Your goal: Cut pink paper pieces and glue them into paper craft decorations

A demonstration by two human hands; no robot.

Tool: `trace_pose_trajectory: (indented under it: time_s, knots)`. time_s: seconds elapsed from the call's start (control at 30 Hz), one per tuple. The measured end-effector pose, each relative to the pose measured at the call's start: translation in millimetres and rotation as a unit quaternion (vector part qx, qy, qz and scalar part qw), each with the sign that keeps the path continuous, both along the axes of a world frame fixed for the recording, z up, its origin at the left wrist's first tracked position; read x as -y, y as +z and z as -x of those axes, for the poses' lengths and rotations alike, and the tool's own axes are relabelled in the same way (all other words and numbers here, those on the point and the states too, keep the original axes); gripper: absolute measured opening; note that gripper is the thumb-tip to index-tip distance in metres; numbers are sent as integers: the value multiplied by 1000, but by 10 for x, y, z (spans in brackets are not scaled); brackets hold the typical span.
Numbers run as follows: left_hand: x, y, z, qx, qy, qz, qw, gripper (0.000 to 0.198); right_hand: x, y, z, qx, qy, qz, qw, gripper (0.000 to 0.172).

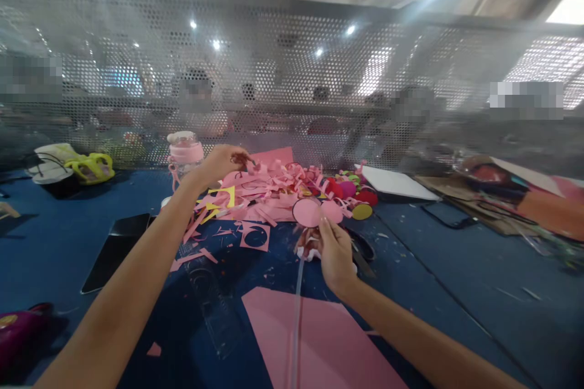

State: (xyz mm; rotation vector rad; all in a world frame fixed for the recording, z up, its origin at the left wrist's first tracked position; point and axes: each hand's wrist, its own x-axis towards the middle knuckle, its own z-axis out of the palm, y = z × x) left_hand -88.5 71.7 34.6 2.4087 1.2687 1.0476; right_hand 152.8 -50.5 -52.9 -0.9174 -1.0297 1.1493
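Note:
My right hand [336, 252] pinches pink paper circles [306, 213], two of them showing side by side at its fingertips. Under the fingers a white crumpled piece [310, 253] shows in part. My left hand [228, 160] reaches over the left back of a heap of pink paper scraps [278, 185], its fingers curled together at the edge of the heap; whatever they grip is too small to make out. A square pink scrap with a round hole [246, 244] lies between the arms. Closest to me is a large pink sheet [328, 340], crossed by a narrow clear strip [296, 328].
A pink-lidded bottle [186, 151] stands behind my left forearm. Further left are a dark flat phone-like object [114, 255] and a yellow item [93, 168]. A white pad [395, 183] and cardboard [474, 200] lie right. A perforated metal screen [283, 61] closes the back.

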Motion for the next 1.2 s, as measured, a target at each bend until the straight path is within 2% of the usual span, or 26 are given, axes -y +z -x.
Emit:
trace_pose_trajectory:
  time_s: [0.13,0.2,0.33,0.5,0.57,0.63,0.7,0.77,0.87,1.0,1.1,1.2]
  knots:
    - [130,54,-107,-3,-120,86,989,29,-168,123,-87,-61,39,-26,997,32]
    - [164,52,-170,-8,-157,124,980,31,-216,155,-131,-70,58,-31,995,31]
    - [196,37,-261,3,-196,178,964,33,-232,188,-174,-44,95,-22,994,31]
    - [217,27,-312,36,-213,168,962,29,-209,192,-160,-4,126,-6,992,31]
    - [212,28,-317,51,-214,158,963,31,-198,198,-148,-17,121,-7,992,30]
    - [195,23,-310,89,-230,163,955,42,-183,219,-138,-58,117,11,991,29]
    - [164,-10,-296,145,-249,196,937,61,-165,249,-130,-109,109,45,987,28]
    - [132,-94,-296,200,-254,246,914,69,-147,277,-122,-148,103,78,980,27]
    - [125,-317,-361,280,-269,314,867,61,-131,289,-104,-162,109,102,975,25]
    - [241,-626,-536,405,-280,364,791,32,-124,254,-73,-142,117,107,977,25]
    - [372,-721,-632,471,-259,373,756,28,-105,227,-44,-124,122,107,979,24]
    - [461,-725,-674,494,-232,375,750,28,-72,210,-14,-113,132,108,979,25]
